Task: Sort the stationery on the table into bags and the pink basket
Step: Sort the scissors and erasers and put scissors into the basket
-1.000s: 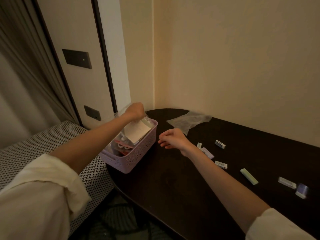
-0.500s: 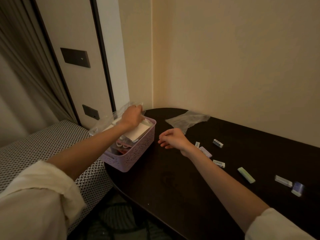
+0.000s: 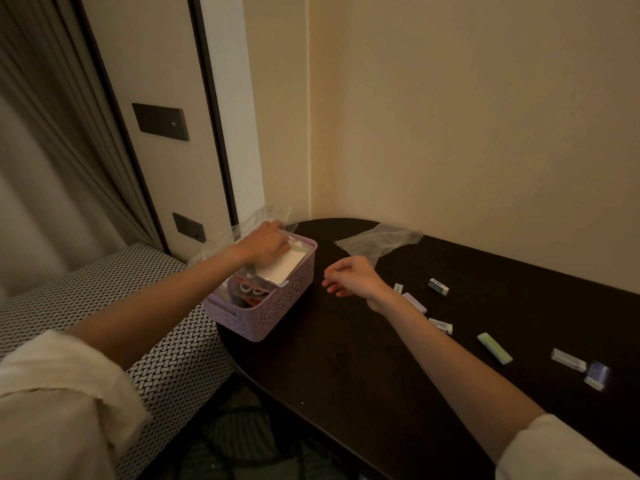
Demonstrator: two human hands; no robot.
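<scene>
Nothing's reading clearly here, the labels on the little erasers [image 3: 438, 286] are showing up too small and blurry.

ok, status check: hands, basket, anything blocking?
Left hand pressing bagged white pad into pink basket. Right hand idle, open, over table. Erasers still loose; empty bag beyond. Nothing blocking.

Two bare forearms, cream sleeves [image 3: 59, 393] rolled up near the elbows, loose wrinkled cuffs

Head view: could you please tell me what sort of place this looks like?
Probably a hotel room or bedroom: a long curtain, dark wall switch panels, and a patterned upholstered seat beside the dark table.
</scene>
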